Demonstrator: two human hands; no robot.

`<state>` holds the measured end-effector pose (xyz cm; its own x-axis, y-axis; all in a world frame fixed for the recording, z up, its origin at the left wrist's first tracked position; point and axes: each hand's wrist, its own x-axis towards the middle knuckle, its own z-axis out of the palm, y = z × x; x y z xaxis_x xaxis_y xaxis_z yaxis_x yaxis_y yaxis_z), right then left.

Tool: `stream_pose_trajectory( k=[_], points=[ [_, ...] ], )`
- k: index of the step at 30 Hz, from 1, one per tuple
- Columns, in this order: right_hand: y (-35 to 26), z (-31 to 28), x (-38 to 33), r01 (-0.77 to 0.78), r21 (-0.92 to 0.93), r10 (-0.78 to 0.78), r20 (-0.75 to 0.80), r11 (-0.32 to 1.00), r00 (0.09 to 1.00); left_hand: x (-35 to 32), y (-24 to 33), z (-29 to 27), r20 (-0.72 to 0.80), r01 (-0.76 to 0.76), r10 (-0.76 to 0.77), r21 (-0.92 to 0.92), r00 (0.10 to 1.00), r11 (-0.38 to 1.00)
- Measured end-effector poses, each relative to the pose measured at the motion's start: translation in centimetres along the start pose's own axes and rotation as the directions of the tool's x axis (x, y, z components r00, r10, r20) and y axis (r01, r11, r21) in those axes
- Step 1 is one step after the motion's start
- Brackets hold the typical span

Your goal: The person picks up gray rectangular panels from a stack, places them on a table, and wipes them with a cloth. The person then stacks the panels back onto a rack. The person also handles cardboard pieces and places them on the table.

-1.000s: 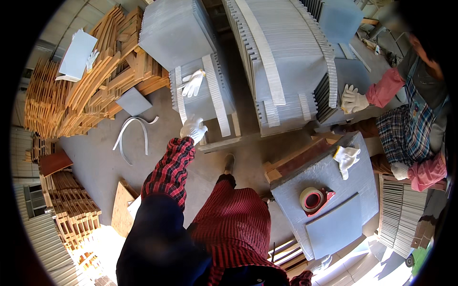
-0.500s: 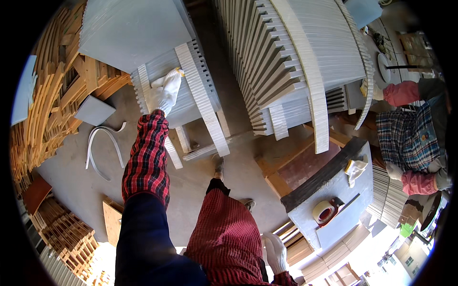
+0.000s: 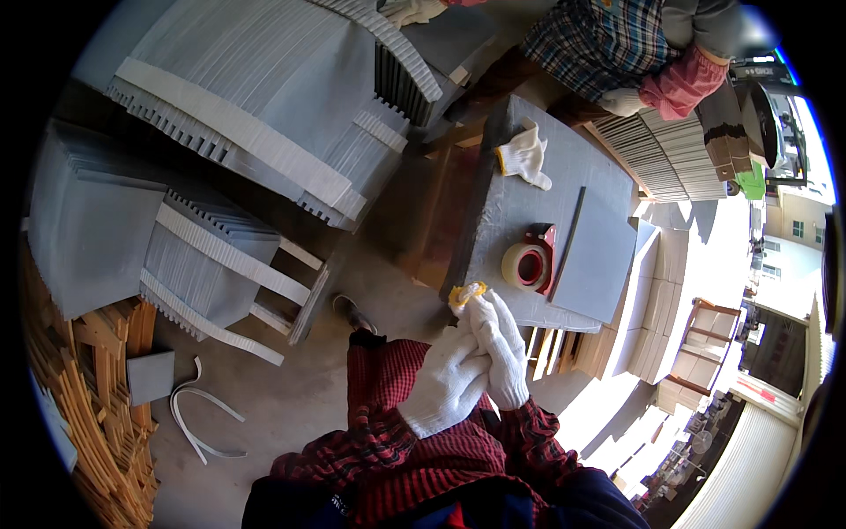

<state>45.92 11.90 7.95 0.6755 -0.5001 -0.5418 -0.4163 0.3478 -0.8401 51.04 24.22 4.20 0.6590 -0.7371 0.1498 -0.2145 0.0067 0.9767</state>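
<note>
My left hand (image 3: pixel 445 383) and my right hand (image 3: pixel 504 357), both in white knit gloves, are together in front of my body. Their fingers are closed at a small bunched white cloth with a yellow edge (image 3: pixel 468 294), which looks like the cuff of a glove; the overlapping fingers hide most of it. Just beyond them stands a grey-topped table (image 3: pixel 480 234). On it lie a loose white glove (image 3: pixel 523 156) with a yellow cuff, a red tape dispenser with a tape roll (image 3: pixel 526 265) and a flat grey panel (image 3: pixel 599 260).
Stacked grey panels (image 3: pixel 220 88) with ribbed pale edge strips fill the upper left, and a smaller stack (image 3: pixel 207 264) stands below. Wood offcuts (image 3: pixel 88 423) and a curled white strip (image 3: pixel 189 414) lie at lower left. A co-worker in a plaid apron (image 3: pixel 608 48) stands beyond the table.
My view has swung to the right. My left hand has left the smaller panel stack and come back to my body, where it meets my right hand, which has risen from the lower edge.
</note>
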Motion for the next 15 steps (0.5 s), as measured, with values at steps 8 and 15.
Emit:
stream_pose_trajectory(
  k=[8,15],
  points=[
    [2.0,-27.4,2.2,0.188,-0.472,-0.426,-0.47,0.861,0.773,0.8,0.0,16.0,0.264,0.005,-0.048,0.159,0.963,0.987],
    [9.5,-34.0,8.8,0.373,-0.919,-0.454,0.282,0.123,0.845,3.1,-6.6,30.1,0.118,0.147,-0.249,0.542,0.961,0.827]
  ],
)
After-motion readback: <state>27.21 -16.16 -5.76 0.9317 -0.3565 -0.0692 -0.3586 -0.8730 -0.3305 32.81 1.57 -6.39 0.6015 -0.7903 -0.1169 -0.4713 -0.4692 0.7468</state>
